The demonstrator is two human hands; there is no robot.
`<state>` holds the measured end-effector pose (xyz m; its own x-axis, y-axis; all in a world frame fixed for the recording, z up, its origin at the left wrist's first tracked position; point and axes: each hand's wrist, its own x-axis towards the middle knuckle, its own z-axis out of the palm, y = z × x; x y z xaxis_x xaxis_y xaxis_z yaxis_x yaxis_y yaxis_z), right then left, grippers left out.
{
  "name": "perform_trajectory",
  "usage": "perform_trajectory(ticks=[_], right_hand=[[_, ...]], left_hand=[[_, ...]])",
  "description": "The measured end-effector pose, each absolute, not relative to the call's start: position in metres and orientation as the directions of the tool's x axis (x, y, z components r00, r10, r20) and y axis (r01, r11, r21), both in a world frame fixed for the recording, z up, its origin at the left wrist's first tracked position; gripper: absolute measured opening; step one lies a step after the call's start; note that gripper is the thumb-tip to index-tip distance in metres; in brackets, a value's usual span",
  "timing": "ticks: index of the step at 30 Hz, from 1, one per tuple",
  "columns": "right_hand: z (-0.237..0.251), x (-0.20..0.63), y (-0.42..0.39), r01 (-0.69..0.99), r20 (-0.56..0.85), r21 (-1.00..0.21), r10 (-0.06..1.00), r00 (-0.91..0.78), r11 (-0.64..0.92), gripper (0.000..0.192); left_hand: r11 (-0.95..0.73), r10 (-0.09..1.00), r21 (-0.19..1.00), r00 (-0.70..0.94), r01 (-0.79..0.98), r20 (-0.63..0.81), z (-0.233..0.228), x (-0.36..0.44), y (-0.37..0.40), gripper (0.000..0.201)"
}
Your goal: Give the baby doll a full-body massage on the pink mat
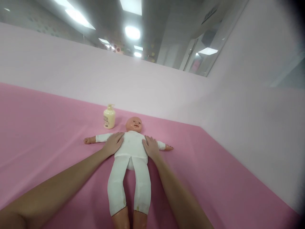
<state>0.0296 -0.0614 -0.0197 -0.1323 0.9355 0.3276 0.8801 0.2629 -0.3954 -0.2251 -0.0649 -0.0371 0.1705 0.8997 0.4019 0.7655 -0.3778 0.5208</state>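
— Pink covers everything down here, doesn't it?

— Yes, a flat pink padded mat runs up to pale pink walls at its far edge and its right edge, which meet in a corner. Ceiling lights show above the far wall.

— And what lies on the mat?

— A plastic baby doll in a white cloth suit, on its back near the far edge, head toward the far wall, arms spread out sideways, legs pointing toward the near edge.

— Where are the hands?

— The left hand lies flat and open on the doll's chest by one shoulder, fingers spread, clasping nothing. The right hand rests the same way on the other side of the torso, palm down and loose. Both forearms reach in from the near edge, on either side of the doll's legs.

— Anything else?

— A small cream-coloured pump bottle with a printed label stands upright just beside the doll's head, close to the far edge, untouched by either hand.
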Motion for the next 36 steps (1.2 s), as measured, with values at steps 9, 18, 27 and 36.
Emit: perform_trajectory(ticks=[9,18,27,36], right_hand=[[-0.022,0.050,-0.061,0.955,0.421,-0.259,0.907,-0.021,0.142,0.040],[0.008,-0.003,-0.090,0.739,0.193,-0.461,0.868,-0.457,0.491,0.063],[0.029,-0.018,-0.113,0.370,0.274,-0.573,0.596,-0.754,0.731,0.028],[0.011,-0.012,-0.097,0.212,0.223,-0.916,0.870,-0.439,0.341,0.052]], left_hand=[[-0.187,0.906,0.432,-0.015,0.882,0.424,-0.047,-0.241,-0.062,0.048],[-0.483,0.874,0.630,0.298,0.608,0.383,-0.051,-0.215,-0.066,0.062],[-0.640,0.760,0.624,0.487,0.448,0.430,-0.032,-0.218,-0.078,0.060],[-0.534,0.845,0.637,0.374,0.556,0.381,-0.031,-0.215,-0.076,0.059]])
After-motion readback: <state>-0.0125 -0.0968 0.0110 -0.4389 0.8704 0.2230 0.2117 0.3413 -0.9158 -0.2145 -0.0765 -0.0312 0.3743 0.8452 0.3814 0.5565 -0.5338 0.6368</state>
